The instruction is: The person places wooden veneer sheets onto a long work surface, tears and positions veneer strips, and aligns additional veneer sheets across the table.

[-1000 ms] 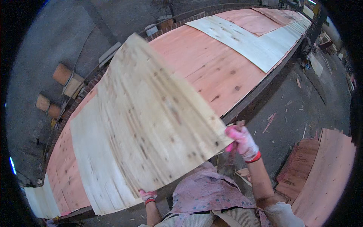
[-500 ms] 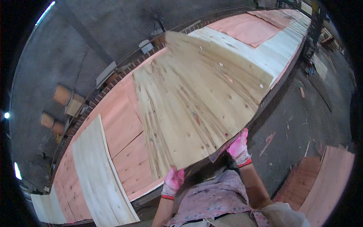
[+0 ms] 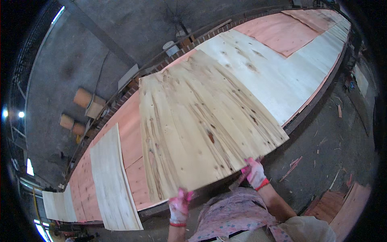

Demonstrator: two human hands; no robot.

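The grey floor (image 3: pixel 318 151) spreads out on both sides of the long platform (image 3: pixel 297 124) in front of me, which is covered in thin wood sheets. Across its middle lies the broad tan sheet (image 3: pixel 209 129), streaked brown and knotted, its near edge facing me. To its right is a wide white sheet (image 3: pixel 278 84), partly under a pink sheet (image 3: pixel 278 33). To its left, a narrower pale sheet (image 3: pixel 115 177) lies across more pink wood, its near end jutting past the platform. My flowered apron (image 3: pixel 242 209) shows below the tan sheet, and reddish sheets (image 3: pixel 326 205) lie on the floor at lower right.

My right hand (image 3: pixel 255 172), in a pink-stained glove, pinches the tan sheet's near edge, thumb on top. My left hand (image 3: pixel 179 206), gloved alike, is at the near left corner; it is blurred, so I cannot tell whether it grips. Beyond the platform's far side stands a white bucket (image 3: pixel 171 49). Pinkish splinters (image 3: pixel 291 168) lie on the floor to my right.
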